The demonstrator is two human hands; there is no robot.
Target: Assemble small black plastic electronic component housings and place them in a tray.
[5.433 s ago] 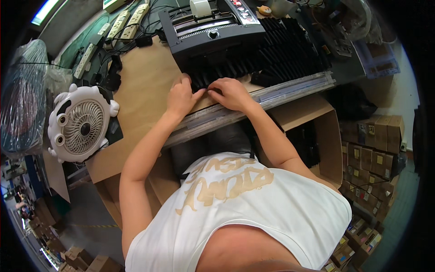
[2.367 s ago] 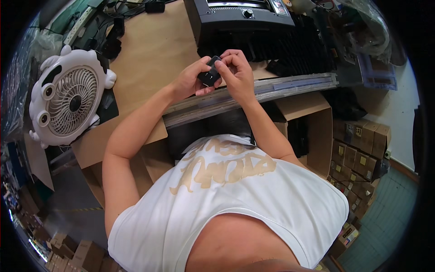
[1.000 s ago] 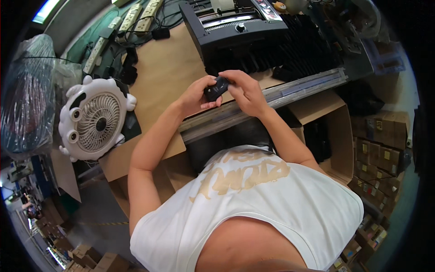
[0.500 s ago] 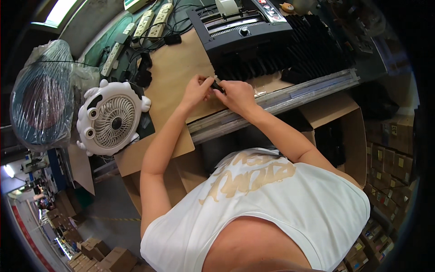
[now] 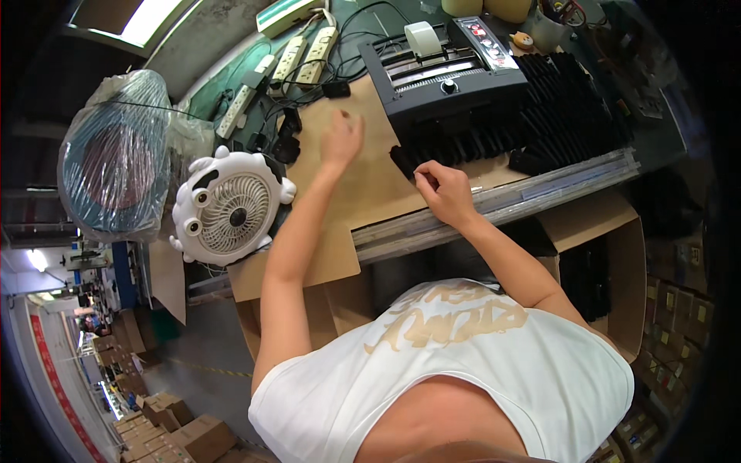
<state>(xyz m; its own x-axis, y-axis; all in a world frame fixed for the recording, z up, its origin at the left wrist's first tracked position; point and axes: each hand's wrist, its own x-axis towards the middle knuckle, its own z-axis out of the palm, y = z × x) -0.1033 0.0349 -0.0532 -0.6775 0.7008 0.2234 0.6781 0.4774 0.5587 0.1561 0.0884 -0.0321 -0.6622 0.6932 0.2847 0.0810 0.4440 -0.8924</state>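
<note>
My right hand (image 5: pixel 445 191) is closed in a pinch at the end of a small dark black piece (image 5: pixel 402 162), which juts out to the left of its fingertips. My left hand (image 5: pixel 343 141) is raised over the brown cardboard sheet (image 5: pixel 324 166), its bent fingers smeared by motion; nothing shows plainly in it. Ahead of my right hand stands a black tape dispenser machine (image 5: pixel 455 91) carrying a white tape roll (image 5: pixel 423 38). Several black pieces (image 5: pixel 482 143) are lined up in a row along its front, with more stacked at its right.
A white animal-shaped fan (image 5: pixel 231 208) stands at the left, beside a plastic-wrapped round object (image 5: pixel 116 158). Power strips (image 5: pixel 318 55) and tangled cables lie at the back left. Open cardboard boxes (image 5: pixel 602 224) sit below the table's taped front edge (image 5: pixel 502 197).
My hands, which were together around a small black piece, have parted. The left moved up and away over the cardboard; the right stays by the black piece. The whole view has shifted.
</note>
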